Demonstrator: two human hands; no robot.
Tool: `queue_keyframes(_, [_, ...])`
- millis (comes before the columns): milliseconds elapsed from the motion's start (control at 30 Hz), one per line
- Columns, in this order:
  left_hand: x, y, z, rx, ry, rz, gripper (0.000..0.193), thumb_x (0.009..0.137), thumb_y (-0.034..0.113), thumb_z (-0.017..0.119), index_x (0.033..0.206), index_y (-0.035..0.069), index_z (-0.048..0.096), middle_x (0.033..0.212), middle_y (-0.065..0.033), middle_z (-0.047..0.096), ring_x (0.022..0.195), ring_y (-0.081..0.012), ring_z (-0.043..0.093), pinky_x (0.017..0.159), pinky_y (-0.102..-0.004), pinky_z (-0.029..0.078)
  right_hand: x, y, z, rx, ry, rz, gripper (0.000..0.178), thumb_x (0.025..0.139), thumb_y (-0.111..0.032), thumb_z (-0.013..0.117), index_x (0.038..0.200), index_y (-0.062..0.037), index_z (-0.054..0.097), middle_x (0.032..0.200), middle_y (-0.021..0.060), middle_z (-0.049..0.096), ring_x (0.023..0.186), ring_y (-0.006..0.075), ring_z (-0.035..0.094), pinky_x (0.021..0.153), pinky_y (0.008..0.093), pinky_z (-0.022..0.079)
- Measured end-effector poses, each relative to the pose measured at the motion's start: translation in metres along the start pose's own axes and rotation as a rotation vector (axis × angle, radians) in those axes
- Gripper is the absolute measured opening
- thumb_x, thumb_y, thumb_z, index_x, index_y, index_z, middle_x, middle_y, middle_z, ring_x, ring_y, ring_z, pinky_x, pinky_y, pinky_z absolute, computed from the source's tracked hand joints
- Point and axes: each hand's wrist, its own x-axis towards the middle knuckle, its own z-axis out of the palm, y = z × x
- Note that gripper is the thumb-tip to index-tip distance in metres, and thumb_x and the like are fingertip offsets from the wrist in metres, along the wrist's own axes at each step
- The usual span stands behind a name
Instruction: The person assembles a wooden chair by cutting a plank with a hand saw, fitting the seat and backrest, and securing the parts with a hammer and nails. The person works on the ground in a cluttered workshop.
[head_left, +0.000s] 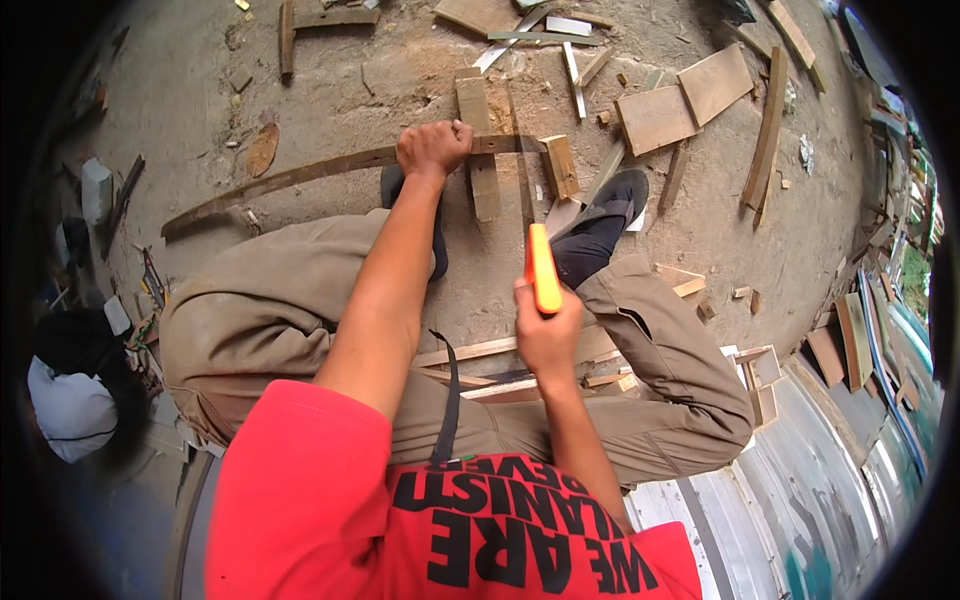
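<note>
A long, narrow strip of dark wood (pixel 330 167) runs from the left across a thicker wooden block (pixel 484 190) on the ground. My left hand (pixel 430 150) is closed around the strip just left of the block, pressing it down. In my right hand (pixel 552 335) is the orange and yellow handle of a handsaw (pixel 543 265). The thin blade points away from me and crosses the strip right of the block, near its right end. Beside that end sits a short wooden offcut (pixel 561 167). The depth of any cut cannot be made out.
My shoe (pixel 625 190) is close to the blade's right. Flat boards (pixel 690 100) and scattered scraps lie at the far right. Wooden frame pieces (pixel 500 350) lie under my legs. A person in a light top (pixel 70 410) is at the left edge.
</note>
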Motion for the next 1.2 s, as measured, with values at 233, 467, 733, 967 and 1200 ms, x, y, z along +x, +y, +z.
queue_keyframes(233, [-0.003,0.003,0.003,-0.002,-0.048,-0.012,0.047,0.088,0.040,0.043,0.083,0.009,0.077,0.081,-0.0194,0.071,0.076,-0.0375,0.070,0.077,-0.0450,0.054,-0.102,-0.029,-0.066,0.054,-0.034,0.186,0.025,0.091,-0.010,0.067,0.070,0.0010,0.058,0.055,0.0010,0.047,0.053,0.0074,0.043,0.048,0.0298,0.035])
queue_keyframes(467, [-0.003,-0.002,0.007,0.022,-0.024,-0.026,0.049,0.089,0.041,0.043,0.083,0.007,0.077,0.081,-0.0194,0.072,0.078,-0.0374,0.070,0.079,-0.0449,0.053,-0.004,0.012,-0.012,-0.041,-0.021,-0.020,0.033,0.093,-0.016,0.066,0.066,-0.0007,0.055,0.052,0.0037,0.045,0.049,0.0104,0.039,0.047,0.0339,0.033])
queue_keyframes(733, [0.010,0.000,0.001,0.001,-0.026,-0.005,0.048,0.088,0.041,0.043,0.083,0.007,0.078,0.083,-0.0207,0.071,0.079,-0.0374,0.071,0.079,-0.0448,0.053,-0.065,0.003,-0.044,0.146,-0.004,0.109,0.027,0.092,-0.012,0.066,0.070,0.0024,0.059,0.054,0.0035,0.048,0.051,0.0085,0.045,0.048,0.0313,0.036])
queue_keyframes(967, [0.003,-0.009,0.015,0.013,0.049,0.005,0.048,0.088,0.041,0.044,0.082,0.007,0.077,0.079,-0.0211,0.071,0.077,-0.0387,0.071,0.076,-0.0459,0.055,-0.031,0.005,-0.030,0.010,-0.068,0.011,0.031,0.092,-0.014,0.066,0.067,0.0012,0.054,0.054,0.0041,0.046,0.051,0.0101,0.041,0.048,0.0330,0.034])
queue_keyframes(1200, [-0.004,-0.006,0.009,0.002,0.000,-0.008,0.047,0.088,0.040,0.044,0.080,0.007,0.077,0.079,-0.0210,0.071,0.077,-0.0378,0.071,0.075,-0.0456,0.054,-0.019,-0.006,-0.023,-0.012,-0.070,0.002,0.029,0.092,-0.014,0.065,0.069,0.0014,0.057,0.055,0.0063,0.049,0.052,0.0113,0.040,0.049,0.0336,0.036])
